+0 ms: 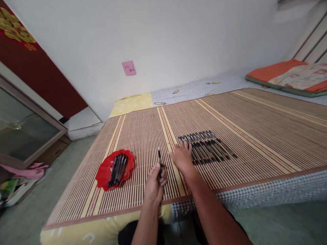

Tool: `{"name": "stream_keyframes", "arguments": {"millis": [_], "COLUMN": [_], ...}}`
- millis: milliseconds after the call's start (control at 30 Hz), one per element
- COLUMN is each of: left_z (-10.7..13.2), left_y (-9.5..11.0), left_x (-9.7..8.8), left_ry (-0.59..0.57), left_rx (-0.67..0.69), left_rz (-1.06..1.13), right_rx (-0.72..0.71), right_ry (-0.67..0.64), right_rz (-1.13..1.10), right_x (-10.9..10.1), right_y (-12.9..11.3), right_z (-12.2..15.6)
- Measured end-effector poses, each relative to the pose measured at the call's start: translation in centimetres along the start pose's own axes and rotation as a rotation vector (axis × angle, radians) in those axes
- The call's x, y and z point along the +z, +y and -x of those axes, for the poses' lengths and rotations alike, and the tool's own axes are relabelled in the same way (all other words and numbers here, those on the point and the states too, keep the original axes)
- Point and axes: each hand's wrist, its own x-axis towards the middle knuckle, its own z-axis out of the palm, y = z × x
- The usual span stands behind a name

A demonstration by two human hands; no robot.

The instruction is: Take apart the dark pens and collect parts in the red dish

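Observation:
My left hand [155, 182] is closed around a dark pen [159, 156], which points up and away from me. Another short dark piece shows at its fingers, too small to make out. My right hand [182, 157] lies palm down, thumb apart, with its fingertips at the left end of a neat double row. The far row is of short black pieces with pale marks [198, 136], like pen caps. Nearer me are slender dark pens [212, 150] side by side, partly hidden by my right hand. Left of my hands, a red scalloped dish [102, 173] holds several dark pens [118, 170].
A striped bamboo mat [138, 136] covers the bed, with a yellow sheet [102, 231] under its near edge. Folded orange bedding [265, 71] lies at the far right. A pink note [129, 68] is on the white wall. A glass-panelled cabinet door [25, 126] stands at left.

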Motion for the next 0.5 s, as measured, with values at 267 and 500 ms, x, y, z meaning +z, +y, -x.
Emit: {"name": "stream_keyframes", "arguments": {"millis": [267,500], "left_z": [0.07,0.04], "left_y": [0.18,0.10], "left_x": [-0.08,-0.03], "left_ry": [0.000,-0.003], "left_rx": [-0.009,-0.011], "left_rz": [0.010,-0.001], "right_rx": [-0.056,-0.083], "right_ry": [0.141,0.028], "right_rz": [-0.102,-0.117], "right_x": [-1.00,-0.27], "right_y": [0.32,0.35], "right_z": [0.09,0.17]}}
